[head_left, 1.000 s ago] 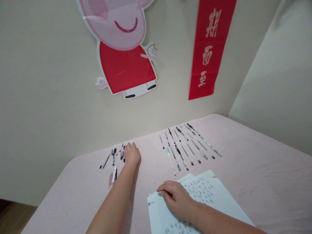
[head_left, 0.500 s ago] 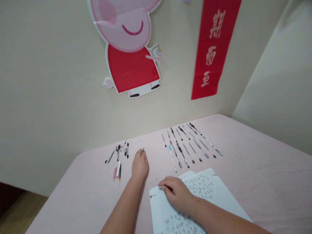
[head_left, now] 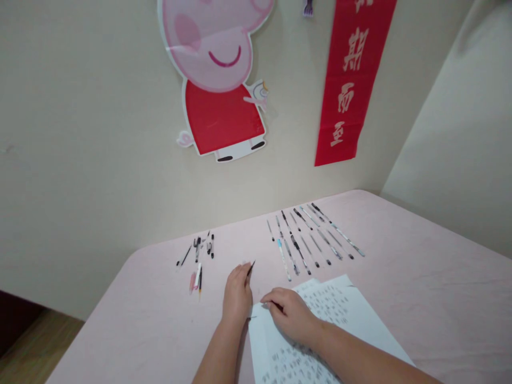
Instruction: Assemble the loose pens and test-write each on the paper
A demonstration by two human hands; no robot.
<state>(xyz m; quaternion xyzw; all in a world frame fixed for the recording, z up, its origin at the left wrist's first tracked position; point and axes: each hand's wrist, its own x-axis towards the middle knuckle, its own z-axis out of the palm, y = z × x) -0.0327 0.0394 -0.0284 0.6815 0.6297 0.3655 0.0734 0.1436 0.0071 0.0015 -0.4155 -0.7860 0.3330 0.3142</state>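
Note:
My left hand [head_left: 238,290] is closed at the left of the paper's top corner. From its fingers a slim dark pen [head_left: 251,268] sticks out, its pointed end up and to the right; the rest is hidden by the hand. My right hand [head_left: 291,316] rests on the white paper [head_left: 368,320], which carries rows of handwriting. Its fingers are pinched around what looks like a pen [head_left: 276,305], of which only a dark sliver shows.
Two rows of pens and refills [head_left: 306,256] lie beyond the paper. Caps and pen parts [head_left: 198,248] are scattered at the left, with a pink and white piece [head_left: 196,277] nearer. The pink-covered table [head_left: 120,320] meets a wall bearing a pig cutout [head_left: 224,117] and red banner [head_left: 348,96].
My left hand has moved right and toward me, up to the paper's corner, carrying the dark pen. My right hand has stayed nearly still. The view has shifted slightly.

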